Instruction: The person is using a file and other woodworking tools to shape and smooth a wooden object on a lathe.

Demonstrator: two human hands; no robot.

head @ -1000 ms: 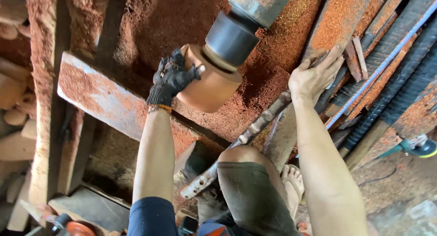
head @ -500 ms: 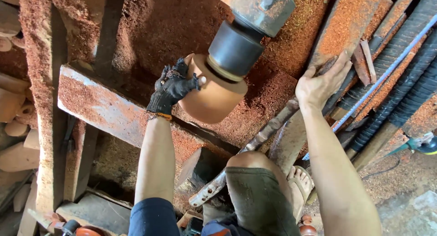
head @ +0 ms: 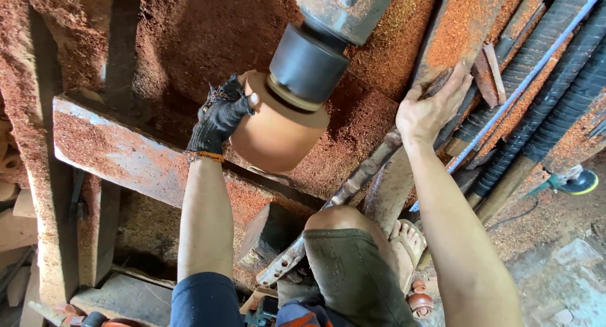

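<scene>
Two hands up: gloved left hand (head: 219, 117) has fingers curled against the side of the round wooden piece (head: 278, 134), which sits just right of them, axis running up-right into the dark chuck (head: 308, 63). Right hand (head: 429, 109) lies well apart, fingers spread flat on a dusty beam (head: 454, 36).

No packages, labels, signs or screens show anywhere in this view.
</scene>
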